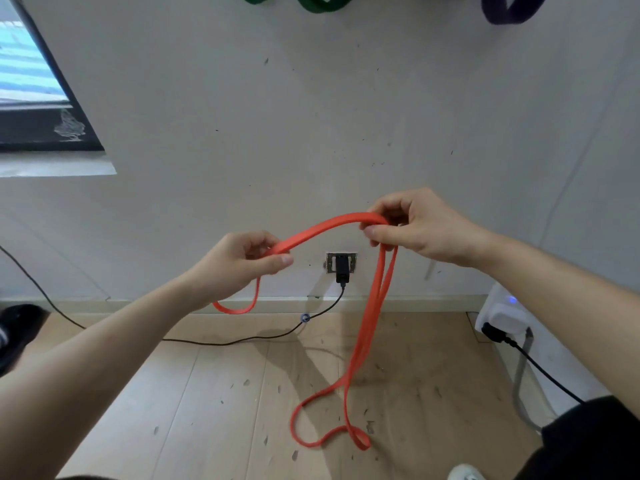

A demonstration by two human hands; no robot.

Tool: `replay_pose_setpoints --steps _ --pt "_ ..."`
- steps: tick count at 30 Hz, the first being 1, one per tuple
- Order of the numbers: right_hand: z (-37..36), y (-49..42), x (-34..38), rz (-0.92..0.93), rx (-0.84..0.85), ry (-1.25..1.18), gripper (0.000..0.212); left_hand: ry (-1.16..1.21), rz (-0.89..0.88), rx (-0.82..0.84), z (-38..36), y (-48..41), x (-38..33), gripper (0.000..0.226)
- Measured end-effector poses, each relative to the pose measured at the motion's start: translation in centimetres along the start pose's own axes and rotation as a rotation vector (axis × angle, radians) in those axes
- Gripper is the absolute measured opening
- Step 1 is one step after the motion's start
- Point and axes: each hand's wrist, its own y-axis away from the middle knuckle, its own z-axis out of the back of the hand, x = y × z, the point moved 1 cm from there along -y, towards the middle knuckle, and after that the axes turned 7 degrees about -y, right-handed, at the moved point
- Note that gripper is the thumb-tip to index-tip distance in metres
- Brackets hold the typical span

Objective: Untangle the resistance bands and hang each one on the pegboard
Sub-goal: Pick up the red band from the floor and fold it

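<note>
The left forearm [114,334] and right forearm [561,292] are bare up to the left hand [242,261] and right hand [419,230]. The fingers [384,233] have short, plain nails. A black garment [588,445] fills the lower right corner, with a white shoe [465,472] toe beside it.

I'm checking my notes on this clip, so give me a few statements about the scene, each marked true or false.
1. The left hand and the right hand both grip the orange resistance band. True.
2. The band's long loop hangs clear of the ground. False: its lower end lies on the wooden floor.
3. Green bands and a purple band show at the top of the wall. True.
4. Nothing is plugged in below the hands. False: a black charger sits in the wall socket.
</note>
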Motion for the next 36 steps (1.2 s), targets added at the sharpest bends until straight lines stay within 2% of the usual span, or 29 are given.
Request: replay_pose_setpoints --steps 2,9,15,19,22,25,28,36 --pt "-0.6 0.2 0.3 0.008 0.053 -0.004 0.005 0.014 -0.009 0.054 -0.8 0.1 -1.1 0.033" --pt "-2.4 0.5 0.4 -0.059 0.213 0.045 0.008 0.136 -0.113 0.075 -3.3 -0.1 -5.3 0.022" --pt "-2.9 0.8 -1.2 -0.23 0.366 -0.041 0.013 0.125 -0.175 -0.075 -2.5 0.2 -6.0 0.019" --pt "-2.1 1.1 -2.0 -0.332 0.372 -0.083 0.007 0.164 -0.176 -0.175 -1.3 0.7 -5.7 0.03" --pt "-1.4 1.6 -2.6 -0.382 0.384 -0.059 0.008 0.259 -0.177 -0.274 -0.4 0.6 -5.6 0.03" --pt "-0.4 1.8 -2.6 -0.386 0.357 -0.045 0.01 0.273 -0.177 -0.323 0.4 0.5 -4.9 0.023" --pt "0.7 1.8 -1.6 -0.306 0.269 -0.078 0.008 0.22 -0.149 -0.34 1.1 0.3 -3.5 0.014" --pt "0.9 1.9 0.8 -0.06 0.042 -0.208 0.006 0.224 -0.057 -0.13 1.1 0.4 -2.2 0.025"
